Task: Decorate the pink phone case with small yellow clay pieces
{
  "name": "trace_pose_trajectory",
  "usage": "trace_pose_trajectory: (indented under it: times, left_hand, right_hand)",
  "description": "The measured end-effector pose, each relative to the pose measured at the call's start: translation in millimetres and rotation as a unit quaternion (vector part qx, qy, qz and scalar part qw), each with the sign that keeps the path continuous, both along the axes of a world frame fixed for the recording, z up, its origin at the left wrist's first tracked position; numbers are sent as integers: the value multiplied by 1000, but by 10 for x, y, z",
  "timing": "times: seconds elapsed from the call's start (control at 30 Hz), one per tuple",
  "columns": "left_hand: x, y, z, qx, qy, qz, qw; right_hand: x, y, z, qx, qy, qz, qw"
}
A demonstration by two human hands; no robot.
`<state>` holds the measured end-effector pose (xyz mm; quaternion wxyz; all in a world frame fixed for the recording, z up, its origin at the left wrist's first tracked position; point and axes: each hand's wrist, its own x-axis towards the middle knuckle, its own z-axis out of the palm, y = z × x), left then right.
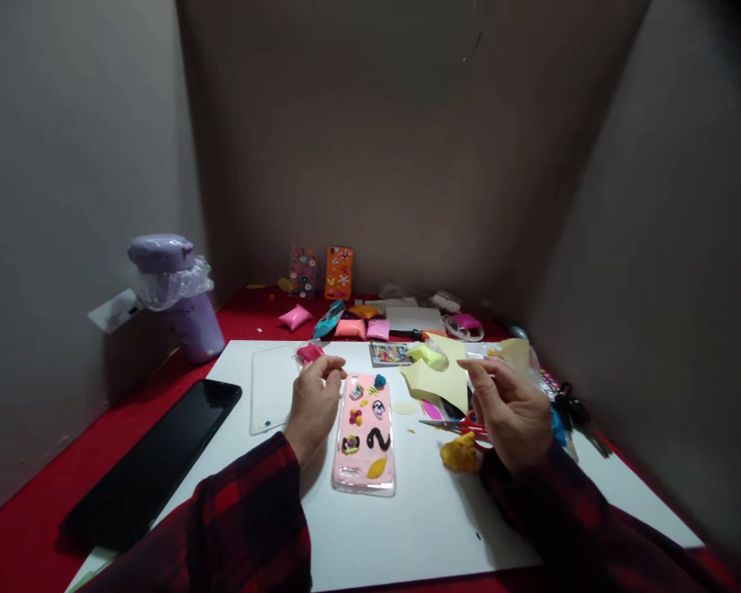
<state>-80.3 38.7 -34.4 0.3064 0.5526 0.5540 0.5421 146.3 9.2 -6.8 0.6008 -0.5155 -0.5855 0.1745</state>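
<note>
A clear phone case (362,478) filled with pink clay lies on the white board, decorated with small clay shapes, a black squiggle and a yellow leaf. My left hand (317,401) hovers at its upper left edge with the fingers curled in and the tips close together. To the right of the case, my right hand (511,412) is raised with thumb and fingers pinched; anything between them is too small to make out. Below it are red-handled scissors (454,424) and a lump of mustard-yellow clay (459,454). Yellow paper (435,375) carries pale yellow clay (428,356).
A black phone (154,461) lies at the left, near a purple tumbler (191,317). Another clear case (268,387) is beside my left hand. Clay packets (350,329) and two decorated cases (339,273) stand at the back. Keys (584,418) lie right. Walls enclose the table.
</note>
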Motion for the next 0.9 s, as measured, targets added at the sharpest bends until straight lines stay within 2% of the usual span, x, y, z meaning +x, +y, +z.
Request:
trace_pose_trajectory:
  times: [0.07,0.1,0.23,0.37,0.63,0.9]
  left_hand:
    - [-4,-10,41,-4,-5,2,1000]
    - [-5,-18,67,-7,-8,-1,1000]
    - [-9,-41,152,-8,19,14,1000]
    - [-19,-26,144,-5,44,7,999]
    - [-32,-13,122,33,90,39,995]
    - [-39,-11,126,51,73,35,995]
  right_hand:
    - [80,-20,-116,65,-85,-70,992]
    - [113,-24,-161,87,-123,-77,985]
    - [195,7,-277,83,-168,-35,982]
    - [216,59,-331,78,-160,-25,984]
    - [224,98,-356,66,-194,2,979]
    - [222,115,-380,78,-230,49,969]
